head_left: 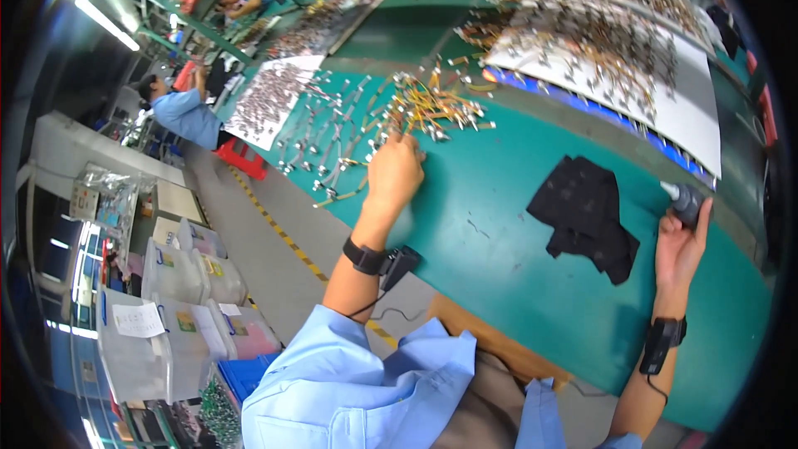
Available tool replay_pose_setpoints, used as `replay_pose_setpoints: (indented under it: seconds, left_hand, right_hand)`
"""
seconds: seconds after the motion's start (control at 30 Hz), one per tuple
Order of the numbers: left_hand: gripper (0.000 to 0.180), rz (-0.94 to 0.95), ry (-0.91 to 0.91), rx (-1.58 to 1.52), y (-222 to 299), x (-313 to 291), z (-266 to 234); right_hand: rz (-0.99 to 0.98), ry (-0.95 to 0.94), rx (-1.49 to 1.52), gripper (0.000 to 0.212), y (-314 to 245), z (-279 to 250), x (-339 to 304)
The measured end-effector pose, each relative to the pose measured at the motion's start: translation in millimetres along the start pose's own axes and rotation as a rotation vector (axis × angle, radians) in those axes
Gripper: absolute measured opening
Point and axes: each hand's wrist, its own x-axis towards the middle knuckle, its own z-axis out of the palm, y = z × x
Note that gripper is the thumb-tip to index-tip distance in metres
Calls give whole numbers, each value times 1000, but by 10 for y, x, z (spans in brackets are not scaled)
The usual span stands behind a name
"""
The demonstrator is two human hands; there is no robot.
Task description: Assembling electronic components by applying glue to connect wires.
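My left hand (396, 171) reaches over the green worktable to the near edge of a pile of yellow cables (428, 106) with small metal connectors. Its fingers are drawn together at the cables, and what they pinch is hidden. At the right side of the table, my right hand (682, 251) holds a dark grey cylindrical tool (687, 202) with a pale tip pointing away to the upper left. A crumpled black cloth (582, 214) lies between the two hands, touching neither.
Grey cables (326, 129) spread left of the pile. Beyond the tool, a white board (694, 129) with a blue edge carries rows of cables. Two people in blue sit at the far left. Clear plastic bins (137, 349) stand on the left, beside a floor with yellow-black tape.
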Motion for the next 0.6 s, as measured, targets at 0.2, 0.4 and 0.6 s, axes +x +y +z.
replay_pose_setpoints:
  seconds: [0.2, 0.4, 0.6]
  left_hand:
    - [18, -19, 268, -224, 83, -77, -548]
    - [17, -18, 315, -879, 637, 78, -1148]
    - [18, 84, -45, -1187, 1128, 383, -520]
  right_hand:
    - [-13, 39, -40, 25, -3, 71, -139]
    - [-37, 99, -60, 25, 0, 141, -156]
    - [-51, 71, -27, 24, 4, 140, -117]
